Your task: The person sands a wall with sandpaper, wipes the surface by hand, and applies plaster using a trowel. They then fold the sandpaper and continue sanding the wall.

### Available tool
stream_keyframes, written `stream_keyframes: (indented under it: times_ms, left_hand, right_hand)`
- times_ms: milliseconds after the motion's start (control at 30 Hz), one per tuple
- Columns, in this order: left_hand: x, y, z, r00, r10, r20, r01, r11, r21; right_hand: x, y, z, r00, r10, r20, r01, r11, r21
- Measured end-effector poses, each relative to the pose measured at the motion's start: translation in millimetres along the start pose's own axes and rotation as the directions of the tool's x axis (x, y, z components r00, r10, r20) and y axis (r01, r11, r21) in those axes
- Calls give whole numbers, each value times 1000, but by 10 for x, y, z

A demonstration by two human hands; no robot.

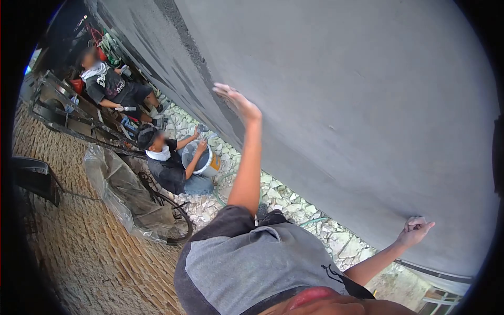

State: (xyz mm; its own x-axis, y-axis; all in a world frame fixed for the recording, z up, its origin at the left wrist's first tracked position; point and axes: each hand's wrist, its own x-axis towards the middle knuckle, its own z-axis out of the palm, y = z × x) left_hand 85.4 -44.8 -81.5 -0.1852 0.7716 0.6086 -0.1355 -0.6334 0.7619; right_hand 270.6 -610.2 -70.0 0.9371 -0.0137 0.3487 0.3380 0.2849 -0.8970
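Observation:
A broad grey plastered wall [357,105] fills the upper right of the head view. My left hand [239,102] is raised beside a darker, rougher strip of the wall, fingers stretched out and nothing in them. Whether it touches the surface cannot be told. Low on the right, my right hand [416,231] is close to the wall with its fingers curled in and one digit pointing out. No object shows in it. Pale residue marks both hands.
A crouching person [168,163] reaches over a bucket [202,157]. Another person [115,86] sits farther back, holding a flat tool. White broken stones [231,157] line the wall's base. Plastic sheeting [126,194], a thin hose, a metal frame and a ridged brown surface [84,247] lie leftward.

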Motion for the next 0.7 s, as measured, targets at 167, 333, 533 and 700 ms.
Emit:
stream_keyframes:
  times_ms: [167, 333, 533, 700]
  left_hand:
    - [-1118, 332, 189, 986, 127, 106, -141, 980, 139]
    - [-246, -98, -19, 998, -62, -30, 61, 998, -34]
    - [-984, 114, 136, 997, 67, 43, -70, 995, 69]
    - [-1677, 443, 251, 992, 16, 128, -25, 998, 66]
  right_hand:
    - [-10, -3, 11, 999, 8, -35, -7, 1000, 6]
    - [13, -36, -31, 1000, 11, 5, -11, 1000, -9]
    - [-14, -12, 20, 1000, 10, -2, -10, 1000, -3]
    - [18, -35, -34, 999, 36, 1, -36, 999, 3]
